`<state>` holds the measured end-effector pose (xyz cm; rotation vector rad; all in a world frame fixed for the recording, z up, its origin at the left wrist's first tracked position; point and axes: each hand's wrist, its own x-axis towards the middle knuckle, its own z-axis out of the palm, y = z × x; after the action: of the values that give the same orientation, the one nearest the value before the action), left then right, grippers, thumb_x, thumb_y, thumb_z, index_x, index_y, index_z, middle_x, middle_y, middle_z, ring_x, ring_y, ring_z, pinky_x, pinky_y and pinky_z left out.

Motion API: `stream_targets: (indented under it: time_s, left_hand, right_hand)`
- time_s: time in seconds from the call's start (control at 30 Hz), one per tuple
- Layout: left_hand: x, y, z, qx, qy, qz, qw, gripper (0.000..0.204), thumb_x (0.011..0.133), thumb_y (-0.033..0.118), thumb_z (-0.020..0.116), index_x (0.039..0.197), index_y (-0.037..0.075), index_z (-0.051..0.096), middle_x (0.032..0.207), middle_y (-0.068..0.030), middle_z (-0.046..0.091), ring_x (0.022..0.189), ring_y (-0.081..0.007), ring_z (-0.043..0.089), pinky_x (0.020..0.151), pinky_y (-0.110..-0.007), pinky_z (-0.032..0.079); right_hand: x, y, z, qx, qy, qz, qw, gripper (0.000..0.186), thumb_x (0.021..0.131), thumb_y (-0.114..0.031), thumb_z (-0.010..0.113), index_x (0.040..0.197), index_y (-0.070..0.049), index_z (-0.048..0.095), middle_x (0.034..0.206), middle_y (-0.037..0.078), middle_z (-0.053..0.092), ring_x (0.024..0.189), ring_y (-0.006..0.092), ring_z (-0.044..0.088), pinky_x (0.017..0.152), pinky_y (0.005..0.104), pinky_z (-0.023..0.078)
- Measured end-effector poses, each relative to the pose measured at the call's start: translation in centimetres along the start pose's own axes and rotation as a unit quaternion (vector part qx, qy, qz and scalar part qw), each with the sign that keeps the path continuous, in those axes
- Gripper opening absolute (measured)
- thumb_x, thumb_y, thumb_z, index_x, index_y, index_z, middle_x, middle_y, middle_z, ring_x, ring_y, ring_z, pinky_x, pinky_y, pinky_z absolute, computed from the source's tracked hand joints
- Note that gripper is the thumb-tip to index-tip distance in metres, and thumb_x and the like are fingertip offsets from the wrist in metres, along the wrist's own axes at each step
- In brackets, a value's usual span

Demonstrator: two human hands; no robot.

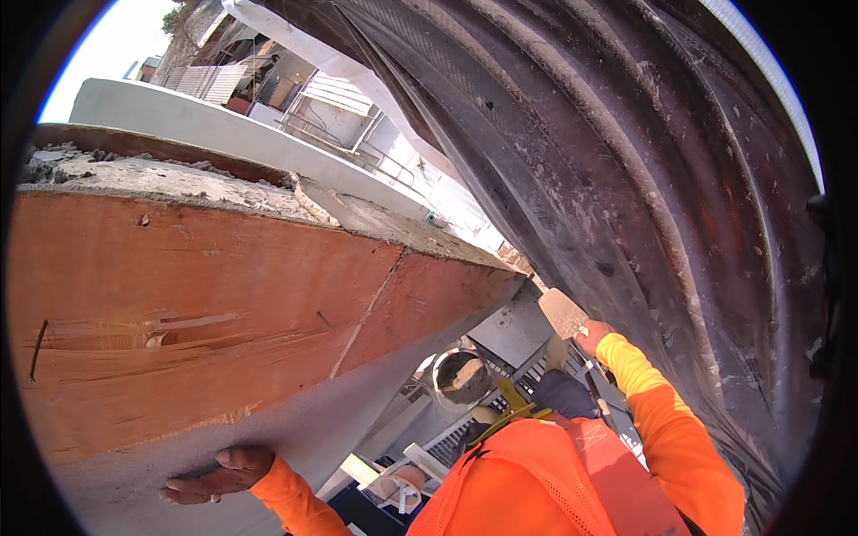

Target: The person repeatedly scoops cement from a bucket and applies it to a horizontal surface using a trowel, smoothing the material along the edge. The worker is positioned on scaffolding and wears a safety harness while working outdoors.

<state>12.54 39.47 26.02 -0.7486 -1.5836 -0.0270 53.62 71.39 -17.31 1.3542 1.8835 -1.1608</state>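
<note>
My right hand [592, 337], in an orange sleeve, is closed around a trowel; the handle is mostly hidden by my fingers. The trowel's flat, pale, dusty blade [562, 313] points up and left, near the far end of a reddish-orange wooden board [197, 304]. At the lower left, my left hand [221, 473] holds nothing. Its fingers are stretched out beside the grey wall surface [313, 429] under the board; whether they touch it I cannot tell. A round bucket [437, 375] with grey-brown material inside stands below, between my two arms.
A large dark, folded sheet [608, 179] hangs along the right side. Rough concrete [223, 186] tops the board, and a nail [37, 353] sticks out of its left part. Below are slatted grating [451, 439] and a small pale container [399, 485]. A white wall [223, 134] runs behind.
</note>
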Motion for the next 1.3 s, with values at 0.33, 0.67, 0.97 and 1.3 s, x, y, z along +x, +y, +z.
stream_targets:
  time_s: [0.33, 0.67, 0.97, 1.3]
  left_hand:
    - [-0.7, -1.3, -1.0, 0.045, 0.005, 0.005, 0.999, 0.083, 0.106, 0.055, 0.039, 0.17, 0.005, 0.018, 0.176, -0.0192, 0.015, 0.162, -0.0399, 0.01, 0.128, -0.061, 0.009]
    - [-5.3, -4.0, -1.4, -0.024, -0.069, 0.021, 0.997, 0.081, 0.098, 0.056, 0.048, 0.167, 0.018, 0.033, 0.177, -0.0127, 0.018, 0.164, -0.0405, -0.003, 0.129, -0.057, -0.012]
    - [-15.2, -15.5, -9.3, -0.061, -0.083, -0.093, 0.99, 0.074, 0.093, 0.05, 0.066, 0.16, 0.022, 0.05, 0.175, -0.0159, 0.022, 0.164, -0.0409, -0.001, 0.13, -0.06, -0.003]
    - [-24.2, -21.4, -7.7, -0.091, -0.06, 0.033, 0.994, 0.073, 0.096, 0.044, 0.065, 0.158, 0.009, 0.048, 0.175, -0.0187, 0.021, 0.163, -0.0413, 0.004, 0.128, -0.064, 0.009]
  right_hand:
    - [0.2, 16.3, 4.8, -0.225, -0.082, 0.145, 0.96, 0.051, 0.087, -0.023, 0.071, 0.134, -0.003, 0.07, 0.118, 0.024, 0.076, 0.102, 0.0344, 0.077, 0.092, 0.0442, 0.06]
    - [-5.6, 4.5, 10.0, -0.027, 0.134, -0.011, 0.991, 0.06, 0.087, -0.038, 0.071, 0.135, -0.001, 0.066, 0.134, 0.027, 0.068, 0.128, 0.0408, 0.064, 0.11, 0.0458, 0.05]
    - [-12.9, 8.2, 22.6, -0.049, 0.145, 0.069, 0.986, 0.053, 0.088, -0.042, 0.074, 0.117, 0.003, 0.072, 0.1, 0.024, 0.078, 0.095, 0.0369, 0.077, 0.089, 0.0456, 0.059]
    - [-14.9, 6.9, 32.0, -0.03, 0.176, 0.038, 0.983, 0.064, 0.095, -0.047, 0.05, 0.122, 0.008, 0.068, 0.111, 0.039, 0.069, 0.106, 0.0538, 0.068, 0.097, 0.0555, 0.053]
